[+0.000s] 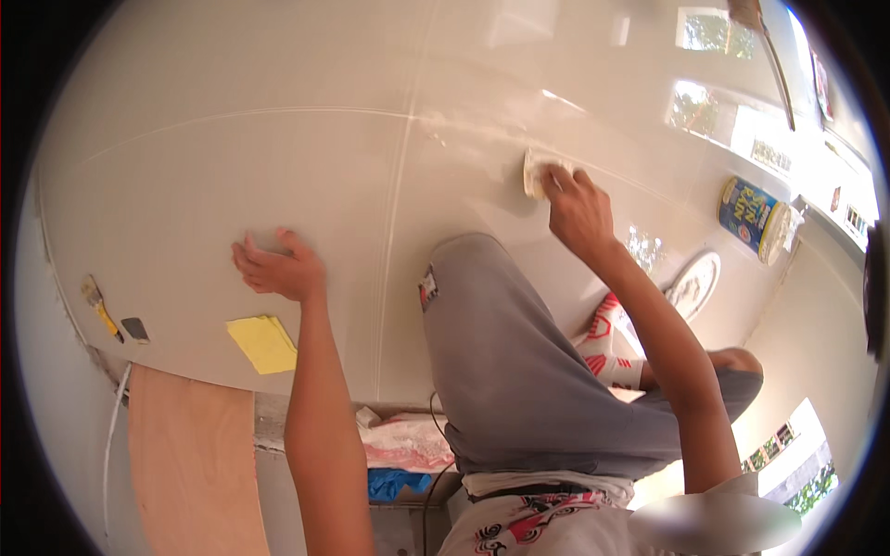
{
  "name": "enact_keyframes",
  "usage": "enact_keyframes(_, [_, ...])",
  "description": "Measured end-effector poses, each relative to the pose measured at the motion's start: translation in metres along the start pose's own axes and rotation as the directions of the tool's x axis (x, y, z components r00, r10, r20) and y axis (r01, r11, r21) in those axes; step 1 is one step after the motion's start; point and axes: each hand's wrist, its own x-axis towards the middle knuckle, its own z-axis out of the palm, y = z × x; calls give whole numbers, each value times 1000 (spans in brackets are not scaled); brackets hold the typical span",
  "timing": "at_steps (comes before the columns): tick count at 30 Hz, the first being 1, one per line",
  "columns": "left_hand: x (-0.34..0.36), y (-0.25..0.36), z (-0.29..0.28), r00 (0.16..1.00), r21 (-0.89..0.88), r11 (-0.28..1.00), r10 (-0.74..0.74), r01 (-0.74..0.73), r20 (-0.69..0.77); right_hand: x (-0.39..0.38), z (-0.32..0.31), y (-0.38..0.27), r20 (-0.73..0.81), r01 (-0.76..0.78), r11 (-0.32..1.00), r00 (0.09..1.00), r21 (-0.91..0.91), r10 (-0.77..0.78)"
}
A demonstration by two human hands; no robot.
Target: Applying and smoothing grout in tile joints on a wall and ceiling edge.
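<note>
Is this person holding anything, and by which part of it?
The right hand grips a flat pale pad by its right side; the left hand holds nothing.

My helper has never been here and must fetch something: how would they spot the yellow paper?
On the glossy, pale tiled surface, find the person's left hand. Just below it in the picture, left of the forearm, lies the flat yellow paper. Unlike the slim yellow-handled tool farther left, it is broad, roughly four-sided and yellow all over.
</note>
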Motion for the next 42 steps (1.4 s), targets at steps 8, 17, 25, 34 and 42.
enact_keyframes(8, [2, 1, -2, 1000, -38, 999, -7, 6, -24, 68, -19, 4, 377, -331, 384, 925, 862, -49])
enact_keyframes(17, [3, 8, -8, 999, -46, 999, -7, 5, -49, 108, -18, -13, 654, -654, -59, 739, 754, 163])
enact_keyframes(25, [1, 9, -6, 999, -23, 1000, 6, -7, -42, 76, -6, -49, 709, -597, 501, 703, 627, -51])
enact_keyframes(34, [0, 9, -6, 1000, -66, 997, -25, 25, 5, 53, -4, -27, 690, -673, 277, 722, 686, 43])
enact_keyframes(42, [1, 9, -8, 999, -89, 996, -28, 29, 18, 96, -50, -32, 331, -194, 813, 944, 548, 2])
